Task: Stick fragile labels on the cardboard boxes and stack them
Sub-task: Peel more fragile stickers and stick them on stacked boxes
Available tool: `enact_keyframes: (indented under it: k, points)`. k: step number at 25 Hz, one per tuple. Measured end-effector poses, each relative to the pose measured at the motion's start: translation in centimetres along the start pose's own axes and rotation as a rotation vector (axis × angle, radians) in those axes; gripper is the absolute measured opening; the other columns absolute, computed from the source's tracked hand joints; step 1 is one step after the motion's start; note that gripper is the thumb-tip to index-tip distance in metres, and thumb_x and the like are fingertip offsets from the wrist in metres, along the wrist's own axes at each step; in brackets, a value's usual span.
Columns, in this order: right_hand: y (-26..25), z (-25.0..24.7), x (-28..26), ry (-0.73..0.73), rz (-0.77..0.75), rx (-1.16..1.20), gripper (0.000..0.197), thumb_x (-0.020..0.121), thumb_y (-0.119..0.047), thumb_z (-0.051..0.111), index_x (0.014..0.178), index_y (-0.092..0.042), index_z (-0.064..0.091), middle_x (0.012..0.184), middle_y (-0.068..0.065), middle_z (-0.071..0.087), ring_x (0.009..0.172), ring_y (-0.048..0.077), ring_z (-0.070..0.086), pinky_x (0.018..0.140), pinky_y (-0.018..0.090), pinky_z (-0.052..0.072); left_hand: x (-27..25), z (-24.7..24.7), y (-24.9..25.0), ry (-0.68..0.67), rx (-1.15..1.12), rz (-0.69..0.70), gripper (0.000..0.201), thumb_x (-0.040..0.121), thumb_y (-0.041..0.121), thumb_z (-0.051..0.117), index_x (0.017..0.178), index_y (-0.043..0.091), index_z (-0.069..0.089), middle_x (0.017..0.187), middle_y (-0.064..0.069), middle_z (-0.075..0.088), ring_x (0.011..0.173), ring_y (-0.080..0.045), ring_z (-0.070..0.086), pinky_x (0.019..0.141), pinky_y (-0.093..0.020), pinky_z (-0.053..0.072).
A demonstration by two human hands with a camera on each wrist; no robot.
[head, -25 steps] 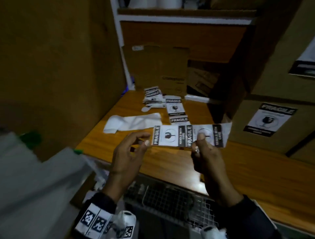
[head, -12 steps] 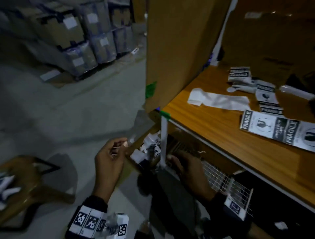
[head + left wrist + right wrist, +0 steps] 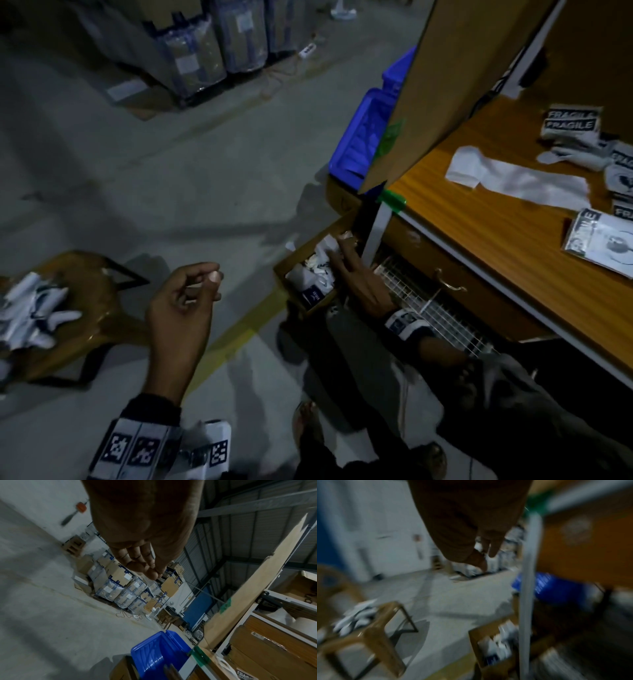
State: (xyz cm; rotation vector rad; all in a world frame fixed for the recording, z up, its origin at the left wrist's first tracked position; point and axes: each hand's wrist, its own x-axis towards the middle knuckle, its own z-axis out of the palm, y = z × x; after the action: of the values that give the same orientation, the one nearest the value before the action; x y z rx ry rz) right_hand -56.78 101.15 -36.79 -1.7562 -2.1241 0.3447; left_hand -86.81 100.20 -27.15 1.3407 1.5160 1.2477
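Black-and-white fragile labels (image 3: 570, 125) lie in a loose pile at the back of the wooden table (image 3: 496, 240). A strip of labels (image 3: 603, 243) rests flat nearer its front edge. My right hand (image 3: 346, 241) reaches down into a small cardboard box (image 3: 301, 251) of white paper scraps on the floor, its fingers fairly straight over the scraps. My left hand (image 3: 212, 286) hovers over the floor, fingers curled and thumb against the index tip, with nothing visible between them. The right wrist view is blurred; the right hand (image 3: 486, 558) hangs above that scrap box (image 3: 476, 635).
A tall cardboard panel (image 3: 445, 68) stands at the table's left end, with a blue plastic bin (image 3: 363, 137) behind it on the floor. White backing paper (image 3: 513, 178) lies on the table. A brown stool (image 3: 96, 308) holding paper scraps is on the left. Wrapped cartons (image 3: 205, 51) are stacked far off.
Both hands let go of the label strip, which now lies on the table. The view swung left and down, and my right hand went into the scrap box on the floor.
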Motion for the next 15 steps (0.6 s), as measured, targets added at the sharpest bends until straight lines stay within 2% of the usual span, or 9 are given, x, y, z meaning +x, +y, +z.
enact_keyframes:
  k: [1,2,3,5,6,8,10,13,15]
  points:
    - [1.7,1.2,-0.3,-0.141,0.071,-0.004,0.084,0.09,0.007,0.059,0.163,-0.012,0.022,0.172,0.015,0.006,0.145,0.045,0.039,0.095,0.06,0.055,-0.2,-0.2,0.0,-0.004,-0.005,0.0,0.007,0.099,0.015,0.066,0.105,0.015,0.071,0.094,-0.001,0.073,0.075,-0.003,0.069,0.06,-0.013,0.051]
    - [2.7,1.8,-0.7,-0.143,0.099,0.029,0.08,0.09,0.006,0.054,0.163,-0.011,0.024,0.172,0.014,0.008,0.139,0.045,0.047,0.09,0.054,0.058,-0.3,-0.3,0.1,-0.004,-0.008,0.005,0.007,0.099,0.015,0.067,0.105,0.016,0.071,0.094,-0.001,0.073,0.075,-0.003,0.069,0.059,-0.012,0.051]
    - [3.2,1.9,-1.2,-0.056,0.114,0.075,0.07,0.091,0.002,0.05,0.158,-0.007,0.035,0.169,0.017,0.02,0.13,0.043,0.055,0.086,0.046,0.058,-0.3,-0.3,0.1,-0.005,-0.009,0.012,0.007,0.099,0.015,0.067,0.104,0.016,0.071,0.093,0.0,0.073,0.076,-0.003,0.069,0.058,-0.011,0.05]
    - [3.6,1.4,-2.2,0.165,0.135,0.139,0.045,0.097,-0.008,0.047,0.141,-0.001,0.056,0.151,0.019,0.049,0.12,0.038,0.062,0.09,0.032,0.051,-0.4,0.5,0.1,-0.015,-0.022,0.018,0.008,0.098,0.014,0.067,0.102,0.02,0.071,0.093,-0.001,0.073,0.077,-0.005,0.069,0.062,-0.011,0.051]
    - [3.9,1.1,-2.7,0.219,0.167,0.182,0.038,0.1,-0.014,0.047,0.134,-0.003,0.06,0.141,0.017,0.056,0.119,0.035,0.062,0.093,0.028,0.048,-0.5,1.3,0.2,-0.029,-0.024,0.021,0.011,0.098,0.013,0.067,0.1,0.023,0.071,0.093,0.0,0.073,0.077,-0.008,0.069,0.065,-0.011,0.052]
    - [3.8,0.6,-3.3,0.259,0.215,0.226,0.034,0.102,-0.017,0.052,0.133,-0.008,0.062,0.133,0.012,0.061,0.117,0.026,0.061,0.095,0.03,0.048,-1.0,3.0,0.7,-0.061,-0.03,0.035,0.016,0.098,0.012,0.068,0.098,0.028,0.071,0.093,0.002,0.073,0.077,-0.011,0.07,0.071,-0.013,0.053]
    - [2.5,-0.2,-4.2,0.189,0.27,0.328,0.026,0.106,-0.024,0.054,0.128,-0.014,0.066,0.121,0.007,0.064,0.108,0.018,0.06,0.09,0.03,0.047,-1.6,4.5,1.4,-0.079,-0.046,0.058,0.015,0.098,0.014,0.068,0.098,0.029,0.071,0.094,0.004,0.074,0.078,-0.013,0.071,0.073,-0.016,0.055]
    - [0.2,-0.4,-4.7,-0.133,0.27,0.421,0.036,0.108,-0.046,0.043,0.097,-0.018,0.064,0.093,0.001,0.067,0.084,0.017,0.063,0.076,0.038,0.051,-1.9,5.5,2.6,-0.075,-0.061,0.105,0.013,0.098,0.017,0.069,0.099,0.03,0.071,0.093,0.009,0.074,0.079,-0.015,0.071,0.075,-0.022,0.057]
    - [0.7,0.0,-2.7,-0.144,0.277,0.336,0.017,0.104,-0.037,0.057,0.103,-0.02,0.061,0.097,0.003,0.067,0.087,0.021,0.065,0.073,0.034,0.047,-1.7,5.6,3.5,-0.067,-0.057,0.131,0.015,0.098,0.016,0.069,0.099,0.031,0.072,0.093,0.013,0.074,0.079,-0.014,0.072,0.075,-0.022,0.057]
